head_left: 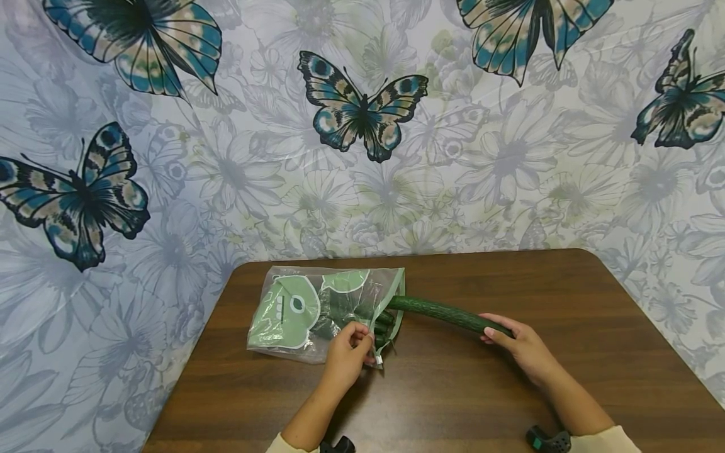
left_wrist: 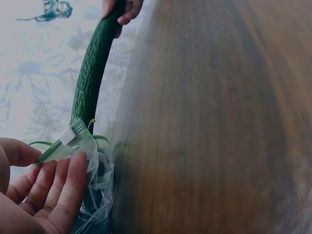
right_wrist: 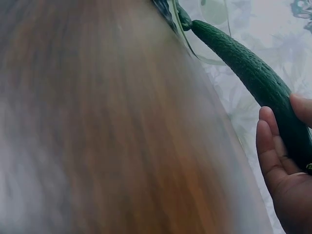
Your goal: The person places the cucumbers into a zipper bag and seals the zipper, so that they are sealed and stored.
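Observation:
A long dark green cucumber [head_left: 447, 313] slants between the bag's mouth and my right hand [head_left: 523, 346], which grips its right end between thumb and fingers. Its far tip is right at the mouth in the head view. The clear zip bag [head_left: 294, 308], printed with pale green shapes, lies on its side with the mouth facing right. More cucumbers [head_left: 384, 330] show inside, partly hidden by the film. At the near corner of the mouth, my left hand [head_left: 347, 352] pinches the green zip edge, next to a white slider [left_wrist: 67, 136].
The brown wooden table [head_left: 453, 396] has rounded far corners. Behind it hangs a floral cloth [head_left: 391, 189] printed with butterflies. Black wrist devices [head_left: 548, 438] sit by both sleeves at the bottom of the head view.

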`<state>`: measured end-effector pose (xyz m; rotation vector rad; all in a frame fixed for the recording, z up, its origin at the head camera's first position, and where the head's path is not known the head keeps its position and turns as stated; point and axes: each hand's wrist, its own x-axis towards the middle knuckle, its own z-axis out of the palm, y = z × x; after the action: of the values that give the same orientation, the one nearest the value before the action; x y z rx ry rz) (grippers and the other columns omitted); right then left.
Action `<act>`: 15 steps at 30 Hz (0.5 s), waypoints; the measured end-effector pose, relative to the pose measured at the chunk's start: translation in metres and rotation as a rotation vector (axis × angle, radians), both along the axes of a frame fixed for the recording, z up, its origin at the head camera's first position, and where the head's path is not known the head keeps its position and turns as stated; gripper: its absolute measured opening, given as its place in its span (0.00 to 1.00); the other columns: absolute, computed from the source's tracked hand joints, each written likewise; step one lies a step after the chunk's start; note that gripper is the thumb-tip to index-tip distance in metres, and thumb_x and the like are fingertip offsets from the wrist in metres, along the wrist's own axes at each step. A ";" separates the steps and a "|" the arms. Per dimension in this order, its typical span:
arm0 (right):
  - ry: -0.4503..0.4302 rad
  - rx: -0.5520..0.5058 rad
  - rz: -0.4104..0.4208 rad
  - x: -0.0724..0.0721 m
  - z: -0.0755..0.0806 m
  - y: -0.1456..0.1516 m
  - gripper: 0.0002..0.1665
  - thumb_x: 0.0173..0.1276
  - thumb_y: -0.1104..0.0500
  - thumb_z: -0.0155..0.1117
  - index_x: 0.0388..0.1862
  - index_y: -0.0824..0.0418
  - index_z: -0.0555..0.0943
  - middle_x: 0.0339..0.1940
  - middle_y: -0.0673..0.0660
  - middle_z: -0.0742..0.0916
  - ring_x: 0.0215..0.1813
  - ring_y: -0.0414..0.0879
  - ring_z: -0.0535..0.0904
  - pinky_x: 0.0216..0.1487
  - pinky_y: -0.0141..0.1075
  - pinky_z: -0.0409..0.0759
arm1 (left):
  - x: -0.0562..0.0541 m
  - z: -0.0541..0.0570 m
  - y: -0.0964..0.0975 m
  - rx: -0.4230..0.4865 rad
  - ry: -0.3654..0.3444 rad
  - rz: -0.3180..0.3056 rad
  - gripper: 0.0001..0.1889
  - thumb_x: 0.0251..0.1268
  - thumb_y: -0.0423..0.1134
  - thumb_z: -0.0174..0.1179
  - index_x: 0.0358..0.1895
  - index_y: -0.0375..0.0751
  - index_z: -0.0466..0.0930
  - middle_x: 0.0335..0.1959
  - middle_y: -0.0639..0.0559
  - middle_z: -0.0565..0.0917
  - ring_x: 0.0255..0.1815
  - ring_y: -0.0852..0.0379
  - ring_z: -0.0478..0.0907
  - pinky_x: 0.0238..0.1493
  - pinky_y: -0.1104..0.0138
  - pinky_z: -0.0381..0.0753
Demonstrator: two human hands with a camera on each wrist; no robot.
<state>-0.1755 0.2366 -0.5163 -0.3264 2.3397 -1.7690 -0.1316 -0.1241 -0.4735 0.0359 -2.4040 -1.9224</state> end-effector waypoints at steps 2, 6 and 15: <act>-0.001 0.000 0.005 0.000 0.000 -0.003 0.30 0.78 0.52 0.58 0.73 0.63 0.71 0.67 0.71 0.77 0.53 0.46 0.86 0.55 0.19 0.81 | 0.000 0.000 0.000 -0.001 0.002 -0.001 0.04 0.69 0.27 0.58 0.41 0.27 0.77 0.32 0.39 0.80 0.32 0.47 0.81 0.32 0.53 0.94; 0.000 -0.014 0.015 -0.001 -0.001 -0.009 0.29 0.78 0.52 0.58 0.73 0.63 0.71 0.68 0.70 0.77 0.54 0.47 0.86 0.56 0.19 0.82 | 0.000 -0.001 0.000 0.003 0.000 -0.002 0.03 0.69 0.27 0.58 0.40 0.28 0.77 0.32 0.39 0.81 0.32 0.47 0.82 0.32 0.53 0.94; 0.009 -0.039 0.041 -0.003 -0.001 -0.022 0.29 0.78 0.53 0.59 0.72 0.63 0.72 0.67 0.70 0.78 0.54 0.51 0.86 0.56 0.21 0.83 | -0.001 -0.003 0.000 0.005 0.004 0.002 0.03 0.69 0.27 0.58 0.40 0.28 0.77 0.33 0.38 0.81 0.31 0.47 0.82 0.31 0.55 0.94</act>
<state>-0.1787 0.2149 -0.5168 -0.3858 2.2896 -1.8003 -0.1330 -0.1246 -0.4767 0.0355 -2.3961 -1.9253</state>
